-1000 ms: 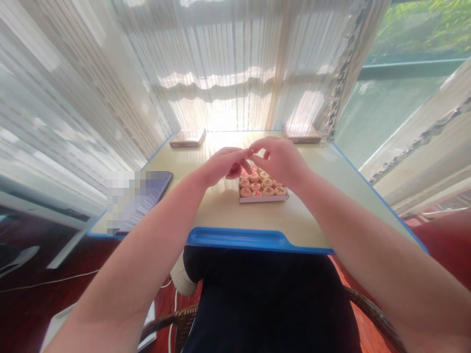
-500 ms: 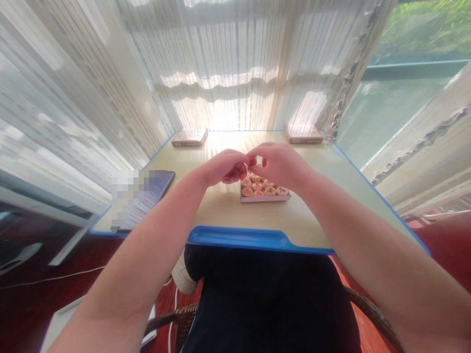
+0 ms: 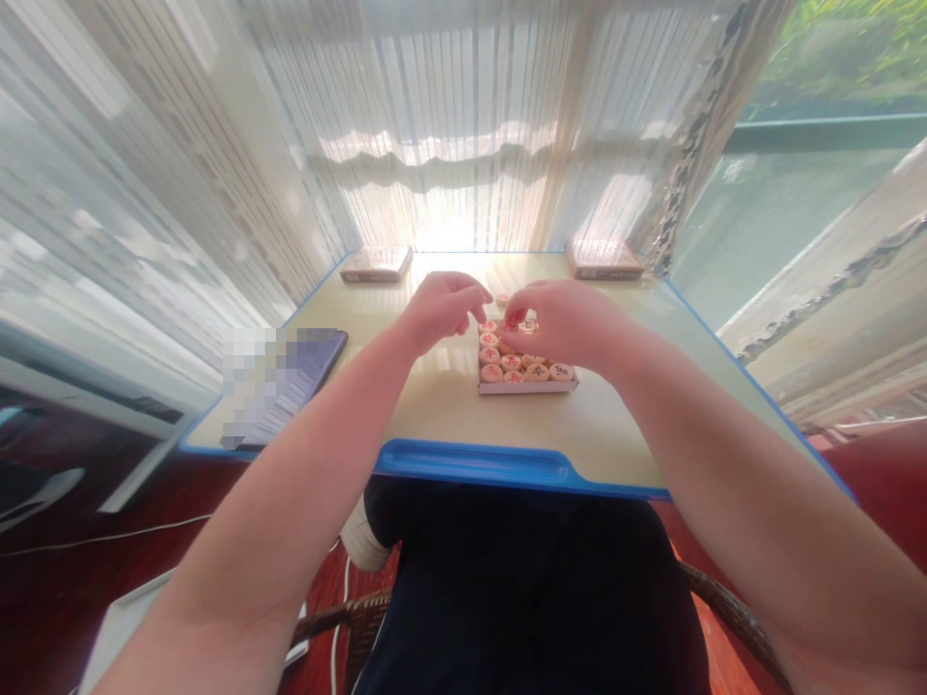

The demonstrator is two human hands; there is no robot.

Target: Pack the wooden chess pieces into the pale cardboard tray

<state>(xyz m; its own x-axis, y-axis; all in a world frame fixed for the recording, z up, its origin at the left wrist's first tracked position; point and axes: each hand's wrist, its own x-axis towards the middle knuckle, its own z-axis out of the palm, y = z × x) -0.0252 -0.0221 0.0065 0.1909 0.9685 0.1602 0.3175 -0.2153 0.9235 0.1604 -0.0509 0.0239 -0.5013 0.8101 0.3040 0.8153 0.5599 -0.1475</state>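
Rows of round wooden xiangqi pieces (image 3: 512, 363), marked with red or black characters, fill a shallow tray-like box (image 3: 528, 388) in front of me. My right hand (image 3: 561, 319) is over the box's far part, its thumb and fingers around a red-marked xiangqi piece (image 3: 511, 325). It covers several pieces on that side. My left hand (image 3: 449, 307) hovers at the box's far left corner, fingers apart and holding nothing. Another xiangqi piece (image 3: 502, 300) lies just beyond the box, between the two hands.
Two flat boxes stand at the back corners, one left (image 3: 377, 264) and one right (image 3: 603, 261). A dark-edged tablet-like thing (image 3: 304, 386), partly blurred out, lies at the table's left. The table (image 3: 427, 405) has a blue rim with a groove (image 3: 474, 465) along its front edge.
My hands have drawn apart; they met around a small piece before. The left hand has moved up and left and its fingers have opened. The right fingers have lowered to the box.
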